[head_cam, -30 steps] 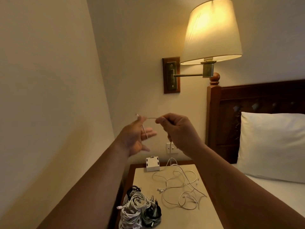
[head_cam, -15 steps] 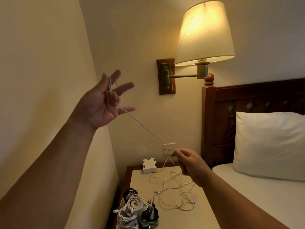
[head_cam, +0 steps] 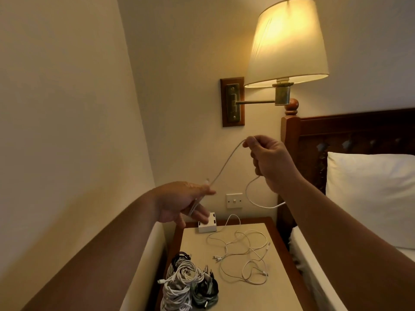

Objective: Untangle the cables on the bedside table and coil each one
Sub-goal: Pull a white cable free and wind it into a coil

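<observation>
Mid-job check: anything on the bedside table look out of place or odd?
Only the loose white cables sprawl in tangled loops across the table, uncoiled, beside the coiled bundles at its front left. Nothing looks damaged.

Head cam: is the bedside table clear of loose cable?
No, a loose white tangle lies spread on the bedside table, to the right of the coiled bundles.

- Plain cream walls point(head_cam: 67, 108) met in a corner.
- A lit wall lamp point(head_cam: 288, 41) with a cream shade hung from a brass arm on a wooden plate point(head_cam: 232, 102).
- A white light switch point(head_cam: 234, 201) sat on the wall below it.
- A dark carved wooden headboard point(head_cam: 359, 131) stood at right, with a white pillow point(head_cam: 370, 198) against it.
</observation>
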